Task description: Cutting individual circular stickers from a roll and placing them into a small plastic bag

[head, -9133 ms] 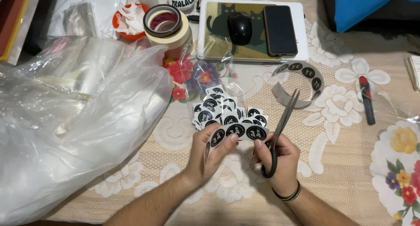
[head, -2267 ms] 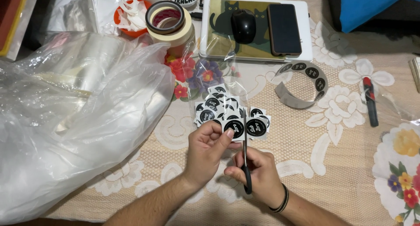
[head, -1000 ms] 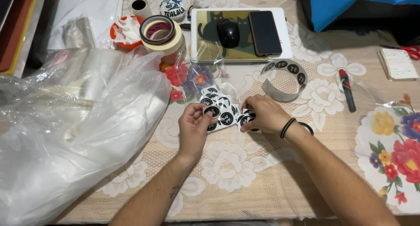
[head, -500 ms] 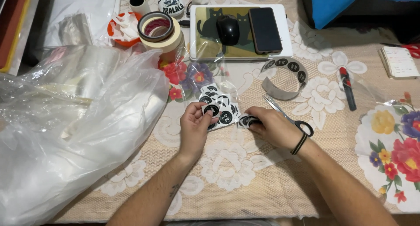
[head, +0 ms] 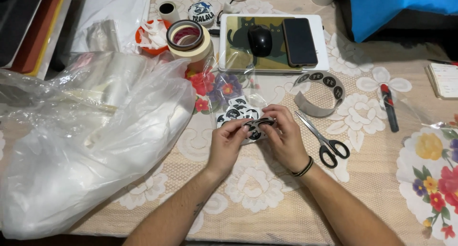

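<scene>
**Round stickers, sorting in hand**

Item: stickers (head: 238,113), round, black and white, in a loose pile on the table (head: 267,217) at centre. Both hands meet just over the pile's near edge.

Left hand (head: 226,143): fingers pinched narrow on one end of a small strip of stickers (head: 260,123).
Right hand (head: 285,138): fingers curled on the other end of the same strip; black band on the wrist.

Progress, by judgement: many stickers already lie cut and heaped. A curled roll (head: 318,92) with more dark discs sits up and right, near the hands, so a fair share looks uncut. Scissors (head: 324,140) lie flat just right of the right hand, untouched.

Surface: beige lace-pattern cloth with flower prints. A large clear plastic bag (head: 81,146) fills the left side. Tape rolls (head: 188,38) stand behind it. A white tray (head: 324,60) carries a mouse (head: 260,38) and phone (head: 299,41). A red-tipped pen (head: 389,107) lies at right.

Room: blue cloth (head: 400,7) at the far edge; little else shows.
</scene>
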